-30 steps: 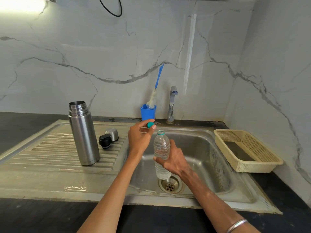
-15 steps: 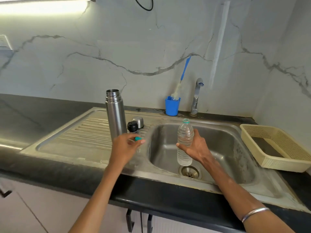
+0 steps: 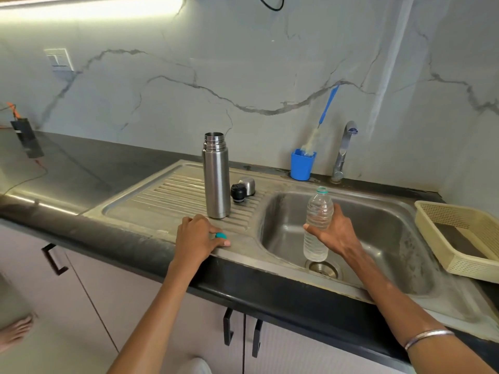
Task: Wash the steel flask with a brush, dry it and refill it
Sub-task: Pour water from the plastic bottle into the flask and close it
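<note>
Hands: left (image 3: 198, 236) pinching teal cap (image 3: 221, 235) near flask (image 3: 216, 175); right (image 3: 333, 233) gripping water bottle (image 3: 318, 222).

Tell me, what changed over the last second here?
The left hand carried the small teal cap from the bottle's mouth down to the steel drainboard, still pinching it. The right hand kept holding the clear plastic bottle over the sink; the open steel flask stayed put.

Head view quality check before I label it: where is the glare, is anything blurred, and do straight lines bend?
Head view: a light strip along the top edge blows out white and throws a bright sheen on the dark counter at left; the steel flask and plastic bottle look sharp; the counter's front edge bows, typical wide-angle distortion; the cabinet handle at lower left looks slightly smeared.
</note>
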